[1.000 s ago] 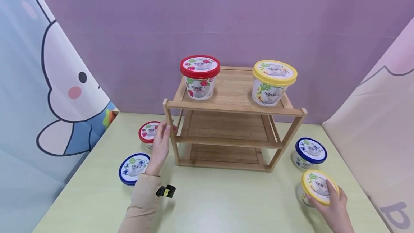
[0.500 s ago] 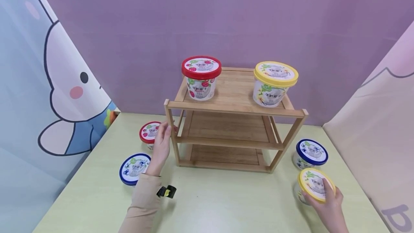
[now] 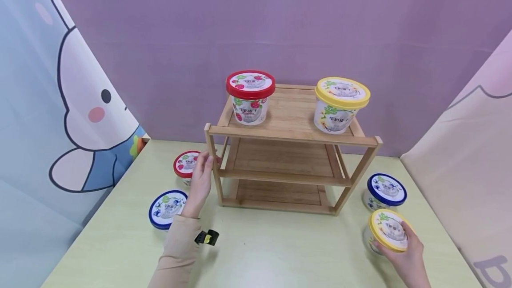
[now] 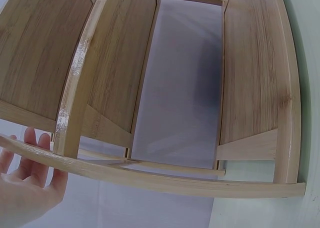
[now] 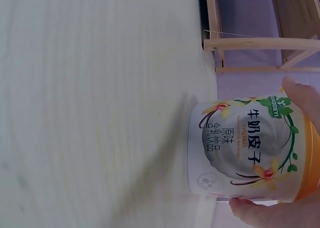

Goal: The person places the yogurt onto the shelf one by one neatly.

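My left hand (image 3: 202, 174) holds the left upright of a three-tier wooden shelf rack (image 3: 280, 174). In the left wrist view, the fingers (image 4: 31, 137) pass behind this slim post. At the lower right, my right hand (image 3: 408, 254) grips a white paper tub with a yellow lid (image 3: 390, 230) near its rim, finger and thumb on opposite sides. Vanilla flowers decorate the tub's side (image 5: 245, 148) in the right wrist view. Whether its base touches the table cannot be told.
On the top shelf stand a red-lidded tub (image 3: 250, 97) and another yellow-lidded tub (image 3: 340, 105). Blue-lidded tubs sit at right (image 3: 386, 190) and left (image 3: 166, 210). Another red-lidded tub (image 3: 186, 164) is behind my left hand. Curtains enclose the table (image 3: 280, 252).
The right hand and its yellow-lidded tub have shifted slightly left, toward the rack. My left hand keeps its place on the post. The head view has drifted a little.
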Demonstrator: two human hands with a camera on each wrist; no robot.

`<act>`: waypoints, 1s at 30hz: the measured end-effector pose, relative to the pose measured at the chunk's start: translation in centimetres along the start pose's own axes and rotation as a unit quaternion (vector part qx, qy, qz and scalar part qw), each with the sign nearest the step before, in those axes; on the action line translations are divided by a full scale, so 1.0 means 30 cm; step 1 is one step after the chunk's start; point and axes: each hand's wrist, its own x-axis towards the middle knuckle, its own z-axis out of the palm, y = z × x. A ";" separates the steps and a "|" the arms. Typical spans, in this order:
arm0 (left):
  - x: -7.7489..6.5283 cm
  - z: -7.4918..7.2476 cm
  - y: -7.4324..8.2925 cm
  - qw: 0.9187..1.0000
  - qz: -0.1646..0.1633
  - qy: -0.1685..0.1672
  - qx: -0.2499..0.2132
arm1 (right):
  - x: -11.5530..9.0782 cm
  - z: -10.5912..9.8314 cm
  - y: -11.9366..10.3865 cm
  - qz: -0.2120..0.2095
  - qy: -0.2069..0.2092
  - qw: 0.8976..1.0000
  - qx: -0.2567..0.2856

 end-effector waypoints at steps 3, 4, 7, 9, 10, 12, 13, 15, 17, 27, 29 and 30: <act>0.000 -0.001 0.000 1.000 0.003 -0.003 -0.002 | -0.003 -0.001 0.007 0.018 -0.012 1.000 0.006; 0.001 -0.001 0.000 1.000 0.002 -0.003 -0.002 | -0.003 -0.002 0.009 0.025 -0.016 1.000 0.007; 0.002 -0.001 -0.001 1.000 0.002 -0.003 -0.002 | -0.004 -0.006 0.011 0.043 -0.025 0.999 0.017; 0.002 -0.001 -0.001 1.000 0.002 -0.002 -0.001 | -0.005 -0.006 0.011 0.055 -0.027 0.998 0.023; 0.001 -0.001 -0.001 1.000 0.000 -0.002 -0.001 | -0.005 -0.005 0.011 0.060 -0.026 0.998 0.026; -0.001 -0.001 0.000 1.000 -0.005 -0.001 0.003 | -0.005 -0.003 0.012 0.074 -0.026 0.996 0.033; -0.002 -0.001 0.000 1.000 -0.007 -0.001 0.006 | -0.004 -0.003 0.013 0.080 -0.024 0.996 0.036; -0.004 -0.001 0.001 1.000 -0.011 0.000 0.009 | -0.003 -0.003 0.015 0.097 -0.025 0.994 0.042; -0.004 -0.001 0.001 1.000 -0.011 0.000 0.013 | -0.005 -0.004 0.016 0.107 -0.022 0.993 0.046; 0.001 0.000 -0.007 1.000 0.006 0.009 0.006 | -0.013 -0.007 0.011 0.158 -0.005 0.985 0.065; 0.002 0.000 -0.007 1.000 0.004 0.007 0.006 | -0.014 -0.009 0.009 0.164 -0.005 0.984 0.066; 0.002 -0.001 -0.006 1.000 0.005 0.007 0.005 | -0.014 -0.009 0.007 0.164 -0.005 0.984 0.066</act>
